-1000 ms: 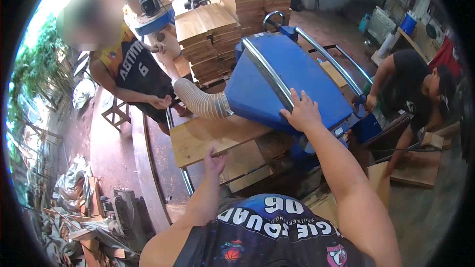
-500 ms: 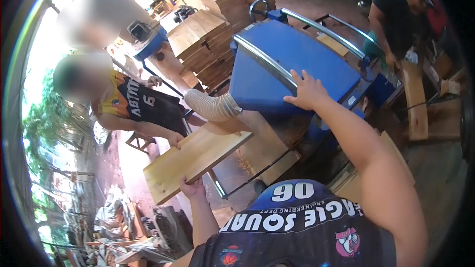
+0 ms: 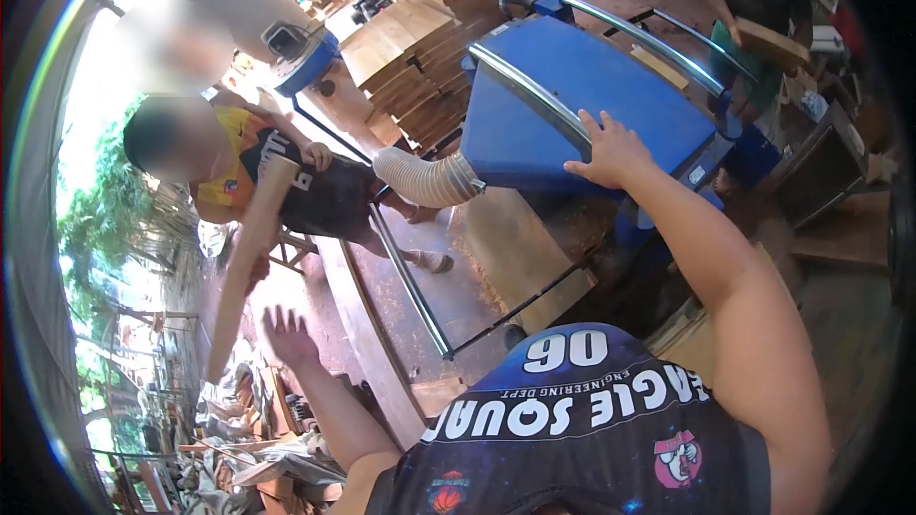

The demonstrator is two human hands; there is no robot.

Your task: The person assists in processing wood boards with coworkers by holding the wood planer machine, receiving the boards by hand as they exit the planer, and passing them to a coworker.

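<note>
My left hand (image 3: 291, 336) is raised with its fingers spread and holds nothing. Just beyond it, a wooden board (image 3: 250, 267) stands tilted on edge in the grip of a co-worker in a yellow and black jersey (image 3: 310, 193). My right hand (image 3: 614, 154) lies open on the blue machine hood (image 3: 563, 86), fingertips at the near chrome rail (image 3: 530, 91). A ribbed hose (image 3: 425, 176) comes out of the hood's left side.
Stacked boards (image 3: 401, 48) stand behind the machine. A metal frame (image 3: 412, 281) reaches out low in front of me. At the far right another person (image 3: 754, 0) holds a plank (image 3: 771, 43). Scrap wood (image 3: 277, 467) is piled at lower left.
My left hand has let go of the board and moved left. The co-worker has swung the board leftward and up on edge. At right, the other person has lifted a plank. My right hand stays on the hood.
</note>
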